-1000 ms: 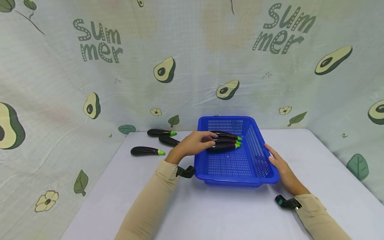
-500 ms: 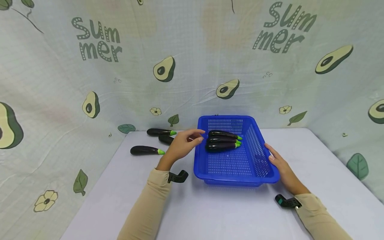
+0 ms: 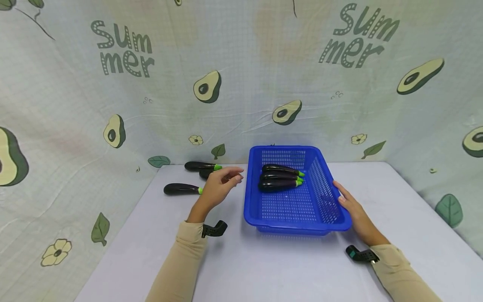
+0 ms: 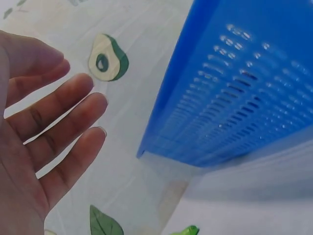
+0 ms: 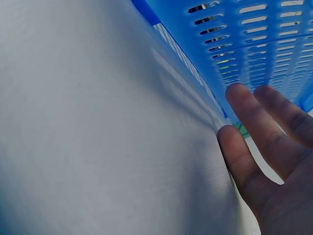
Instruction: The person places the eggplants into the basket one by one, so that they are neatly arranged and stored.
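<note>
My left hand hovers over the table just left of a blue plastic basket, fingers loosely bent and holding nothing. In the left wrist view the same hand shows a bare palm beside the basket's slotted wall. My right hand holds the basket's right rim, its thumb tip on the rim; in the right wrist view several fingers lie along the outer wall. Inside the basket are three dark eggplants, side by side, green stems to the right.
Left of the basket, an eggplant lies on the white table, with another eggplant farther back. A third eggplant is partly hidden by the left hand. A printed cloth backdrop rises behind the table.
My left hand has drawn back leftward from over the eggplants in the basket to the table beside it. My right hand and the basket stay in place.
</note>
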The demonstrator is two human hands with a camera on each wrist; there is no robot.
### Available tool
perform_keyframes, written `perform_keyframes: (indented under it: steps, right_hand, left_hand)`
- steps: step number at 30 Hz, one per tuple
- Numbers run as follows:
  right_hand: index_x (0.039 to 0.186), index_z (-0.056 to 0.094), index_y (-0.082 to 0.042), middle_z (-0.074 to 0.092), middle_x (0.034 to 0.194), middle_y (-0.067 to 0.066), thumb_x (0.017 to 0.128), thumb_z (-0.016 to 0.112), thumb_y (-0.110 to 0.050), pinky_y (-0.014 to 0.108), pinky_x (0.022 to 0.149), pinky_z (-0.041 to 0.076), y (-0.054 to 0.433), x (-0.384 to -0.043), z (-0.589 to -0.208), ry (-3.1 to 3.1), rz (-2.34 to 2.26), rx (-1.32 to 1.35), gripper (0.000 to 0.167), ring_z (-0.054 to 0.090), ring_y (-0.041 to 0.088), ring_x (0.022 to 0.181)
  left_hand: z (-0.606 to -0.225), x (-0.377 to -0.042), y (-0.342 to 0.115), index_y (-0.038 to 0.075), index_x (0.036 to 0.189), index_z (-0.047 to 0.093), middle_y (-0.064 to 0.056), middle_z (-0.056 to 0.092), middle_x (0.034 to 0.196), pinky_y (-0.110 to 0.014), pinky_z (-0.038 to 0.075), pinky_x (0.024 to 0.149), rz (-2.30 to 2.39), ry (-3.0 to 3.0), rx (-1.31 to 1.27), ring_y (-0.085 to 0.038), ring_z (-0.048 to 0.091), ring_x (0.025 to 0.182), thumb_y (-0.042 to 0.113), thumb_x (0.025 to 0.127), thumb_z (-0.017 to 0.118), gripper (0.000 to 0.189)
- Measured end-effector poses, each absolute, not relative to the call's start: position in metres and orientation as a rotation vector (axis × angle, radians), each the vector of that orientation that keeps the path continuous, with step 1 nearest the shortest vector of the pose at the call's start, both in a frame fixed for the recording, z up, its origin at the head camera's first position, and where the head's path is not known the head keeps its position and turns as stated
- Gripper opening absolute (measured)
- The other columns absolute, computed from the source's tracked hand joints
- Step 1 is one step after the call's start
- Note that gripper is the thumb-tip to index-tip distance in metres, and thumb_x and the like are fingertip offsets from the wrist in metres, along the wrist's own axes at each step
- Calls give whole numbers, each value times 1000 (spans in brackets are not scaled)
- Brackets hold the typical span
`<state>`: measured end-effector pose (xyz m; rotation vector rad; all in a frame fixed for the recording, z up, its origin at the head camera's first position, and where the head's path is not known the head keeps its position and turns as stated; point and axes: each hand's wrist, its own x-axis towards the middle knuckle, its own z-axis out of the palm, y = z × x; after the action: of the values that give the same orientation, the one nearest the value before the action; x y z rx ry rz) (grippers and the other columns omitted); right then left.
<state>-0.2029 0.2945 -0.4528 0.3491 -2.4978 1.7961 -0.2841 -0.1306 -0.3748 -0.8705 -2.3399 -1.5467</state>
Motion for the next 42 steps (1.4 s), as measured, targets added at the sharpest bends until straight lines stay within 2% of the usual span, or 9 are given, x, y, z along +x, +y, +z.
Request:
perform_keyframes:
  steps: [6,12,15,17,20,28,34,39,42]
  right_hand:
    - [162,13,-30,4,168,8,110,30,-36,37,114,17,294,-203,-454,-2494,1780,369,55,5,43,149]
    - [162,13,-31,5,167,10,110,29,-37,13,98,27,295,-202,-453,-2501,1758,370,55,8,45,148]
    - [162,12,-31,5,167,10,110,29,-38,21,107,25,295,-202,-452,-2500,1761,364,55,7,45,148]
    - [162,12,-30,4,167,10,110,30,-38,39,116,19,295,-202,-451,-2492,1779,361,56,5,45,149]
    - [163,13,-29,3,167,10,110,30,-38,61,115,9,295,-202,-452,-2477,1812,365,56,3,45,149]
    - [163,13,-28,3,167,11,110,29,-35,22,109,20,295,-202,-455,-2466,1793,397,55,3,44,149]
    - [163,12,-29,2,168,9,110,29,-35,40,116,13,295,-201,-454,-2481,1801,395,55,2,44,149]
    - [163,12,-29,3,167,10,110,28,-35,20,106,22,296,-201,-453,-2492,1786,390,55,4,45,149]
    - [163,12,-29,3,167,11,110,29,-35,33,115,20,296,-202,-453,-2489,1796,389,55,4,46,148]
  left_hand:
    - [-382,-286,-144,10,125,69,-7,73,105,-33,55,78,-1504,-2376,-848,-23,69,92,18,101,63,26]
    - [-386,-294,-159,12,124,70,1,72,106,-36,54,81,-1428,-2406,-791,-15,67,92,24,101,63,27]
    - [-388,-298,-169,10,125,69,0,72,108,-38,54,83,-1369,-2430,-739,-15,66,93,24,101,63,28]
    - [-391,-300,-176,10,125,69,-1,71,109,-39,53,84,-1330,-2453,-703,-16,66,95,24,101,63,29]
    - [-395,-303,-187,11,125,69,-2,71,111,-41,53,87,-1282,-2482,-649,-18,65,98,22,101,64,28]
    - [-402,-307,-215,8,128,67,-6,68,119,-43,50,96,-1182,-2587,-504,-22,61,113,20,101,62,30]
    - [-407,-307,-235,6,127,67,-11,68,122,-48,48,98,-1146,-2574,-441,-27,61,115,16,100,63,29]
    - [-410,-309,-247,5,127,67,-13,65,125,-50,44,102,-1077,-2549,-399,-30,58,120,12,99,63,30]
    - [-413,-311,-253,7,128,67,-14,63,128,-51,39,106,-1023,-2557,-349,-32,54,125,11,97,64,32]
